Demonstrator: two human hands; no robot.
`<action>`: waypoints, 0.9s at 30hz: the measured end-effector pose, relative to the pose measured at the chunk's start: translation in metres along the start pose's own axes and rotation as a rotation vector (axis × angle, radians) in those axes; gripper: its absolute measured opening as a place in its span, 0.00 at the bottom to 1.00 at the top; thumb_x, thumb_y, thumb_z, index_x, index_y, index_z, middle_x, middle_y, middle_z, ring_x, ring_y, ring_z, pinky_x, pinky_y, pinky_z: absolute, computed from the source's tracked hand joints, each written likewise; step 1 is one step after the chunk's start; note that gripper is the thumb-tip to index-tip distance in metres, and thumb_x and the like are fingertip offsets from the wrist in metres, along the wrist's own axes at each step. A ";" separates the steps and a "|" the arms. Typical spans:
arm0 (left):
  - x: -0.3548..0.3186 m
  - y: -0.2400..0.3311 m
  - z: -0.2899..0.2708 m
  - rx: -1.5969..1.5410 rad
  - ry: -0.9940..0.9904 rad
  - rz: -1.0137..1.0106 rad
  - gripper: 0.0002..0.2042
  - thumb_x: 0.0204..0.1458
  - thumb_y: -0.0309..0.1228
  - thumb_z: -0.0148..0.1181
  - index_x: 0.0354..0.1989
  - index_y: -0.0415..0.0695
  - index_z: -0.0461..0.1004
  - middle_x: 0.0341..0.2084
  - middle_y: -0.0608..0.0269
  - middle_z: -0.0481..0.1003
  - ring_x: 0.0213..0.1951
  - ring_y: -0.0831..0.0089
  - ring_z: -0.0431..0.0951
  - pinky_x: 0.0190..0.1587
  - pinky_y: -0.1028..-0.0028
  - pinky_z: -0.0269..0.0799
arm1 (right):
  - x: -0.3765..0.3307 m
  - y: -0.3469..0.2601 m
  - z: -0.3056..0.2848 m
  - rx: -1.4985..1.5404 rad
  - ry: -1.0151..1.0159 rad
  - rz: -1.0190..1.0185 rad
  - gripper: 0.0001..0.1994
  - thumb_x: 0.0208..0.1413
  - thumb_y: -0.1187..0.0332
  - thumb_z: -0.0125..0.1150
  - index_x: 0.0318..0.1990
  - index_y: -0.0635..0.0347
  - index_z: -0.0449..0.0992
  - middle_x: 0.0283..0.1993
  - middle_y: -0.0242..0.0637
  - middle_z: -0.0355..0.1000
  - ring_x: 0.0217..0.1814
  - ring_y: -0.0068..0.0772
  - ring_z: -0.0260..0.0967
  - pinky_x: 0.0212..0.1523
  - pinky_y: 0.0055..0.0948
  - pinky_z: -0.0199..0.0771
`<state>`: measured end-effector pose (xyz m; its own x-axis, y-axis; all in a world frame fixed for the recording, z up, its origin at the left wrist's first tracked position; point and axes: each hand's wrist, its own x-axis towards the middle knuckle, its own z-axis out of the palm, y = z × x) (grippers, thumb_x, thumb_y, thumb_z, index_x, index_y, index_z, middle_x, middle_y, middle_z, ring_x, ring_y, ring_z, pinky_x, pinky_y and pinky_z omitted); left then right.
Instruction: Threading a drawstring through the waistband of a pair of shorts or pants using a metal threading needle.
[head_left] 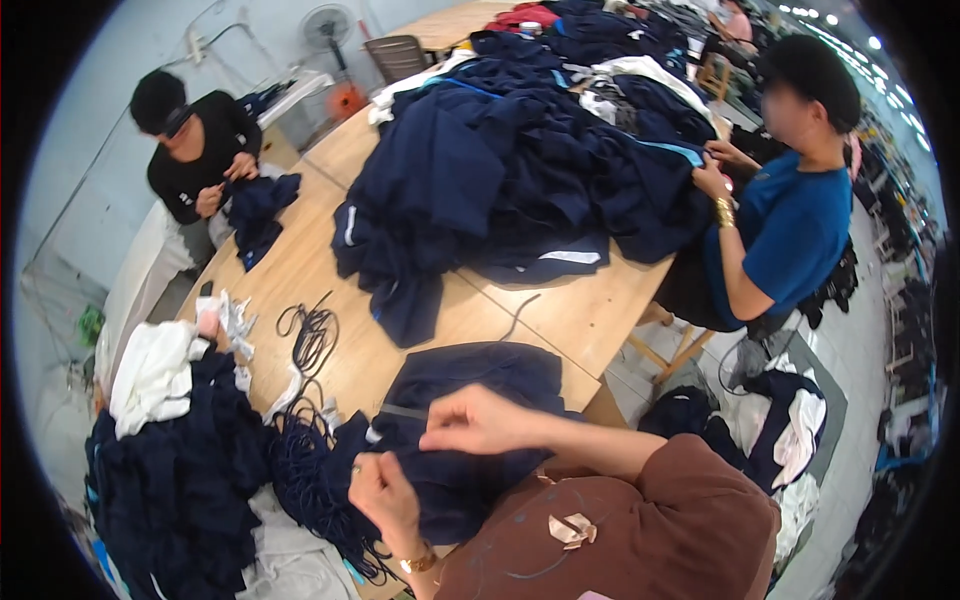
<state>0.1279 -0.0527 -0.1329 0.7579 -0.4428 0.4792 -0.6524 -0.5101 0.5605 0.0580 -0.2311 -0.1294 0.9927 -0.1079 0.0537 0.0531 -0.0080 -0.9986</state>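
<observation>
A dark navy garment (480,375) lies on the table close in front of me, bunched beneath my hands. Over its middle my right hand (475,420) is closed, fingers pressed together. A thin, blurred grey strip (402,411) sticks out to the left from its fingertips; its kind cannot be made out. My left hand (385,490) is curled shut at the garment's left edge, lower and nearer to me. What its fingers hold, if anything, is hidden. A heap of dark cords (320,490) lies just left of it.
A large pile of navy garments (520,170) covers the far table (590,320). Navy and white clothes (180,470) are heaped at the left. A loose cord bundle (312,335) lies nearby. Co-workers handle cloth at far left (200,150) and right (790,220).
</observation>
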 end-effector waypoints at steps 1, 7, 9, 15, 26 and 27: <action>-0.003 -0.010 -0.005 -0.004 -0.002 -0.012 0.13 0.53 0.27 0.53 0.18 0.38 0.61 0.14 0.53 0.61 0.18 0.57 0.62 0.21 0.64 0.55 | -0.002 -0.003 -0.017 -0.056 0.051 -0.046 0.07 0.51 0.67 0.63 0.28 0.62 0.76 0.23 0.26 0.71 0.26 0.10 0.61 0.27 0.18 0.62; -0.026 -0.090 -0.044 0.310 0.267 -0.124 0.18 0.58 0.31 0.49 0.16 0.37 0.61 0.11 0.55 0.59 0.16 0.61 0.61 0.20 0.65 0.54 | -0.012 -0.007 -0.121 0.031 0.856 -0.320 0.07 0.52 0.71 0.62 0.28 0.65 0.74 0.17 0.24 0.63 0.21 0.09 0.53 0.21 0.15 0.52; -0.026 -0.087 -0.053 0.371 0.174 -0.162 0.17 0.59 0.31 0.47 0.18 0.37 0.64 0.13 0.54 0.62 0.17 0.61 0.64 0.21 0.66 0.57 | -0.025 0.006 -0.136 -0.319 0.841 -0.188 0.07 0.53 0.68 0.60 0.33 0.63 0.74 0.24 0.29 0.68 0.22 0.17 0.61 0.23 0.20 0.61; -0.017 -0.025 0.003 0.016 -0.125 -0.057 0.11 0.59 0.26 0.41 0.29 0.37 0.69 0.25 0.53 0.67 0.29 0.57 0.68 0.35 0.66 0.62 | -0.005 0.023 -0.054 -0.550 0.596 -0.051 0.25 0.47 0.56 0.63 0.50 0.60 0.71 0.50 0.46 0.70 0.52 0.44 0.68 0.52 0.33 0.67; -0.013 0.008 0.010 -0.633 -0.181 -0.363 0.03 0.58 0.26 0.48 0.35 0.39 0.64 0.23 0.65 0.69 0.22 0.82 0.70 0.24 0.86 0.64 | 0.001 0.030 0.010 -0.027 0.048 -0.128 0.11 0.52 0.66 0.61 0.27 0.66 0.71 0.18 0.31 0.66 0.21 0.16 0.56 0.22 0.22 0.58; -0.014 0.008 0.011 -0.619 -0.140 -0.340 0.03 0.57 0.25 0.50 0.34 0.38 0.65 0.23 0.64 0.70 0.23 0.81 0.72 0.25 0.86 0.66 | 0.001 0.029 0.009 -0.051 0.023 -0.128 0.11 0.52 0.66 0.61 0.27 0.66 0.71 0.17 0.31 0.65 0.21 0.16 0.55 0.22 0.23 0.57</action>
<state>0.1122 -0.0583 -0.1429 0.8841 -0.4451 0.1423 -0.2271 -0.1430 0.9633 0.0619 -0.2228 -0.1584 0.9755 -0.1252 0.1811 0.1728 -0.0740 -0.9822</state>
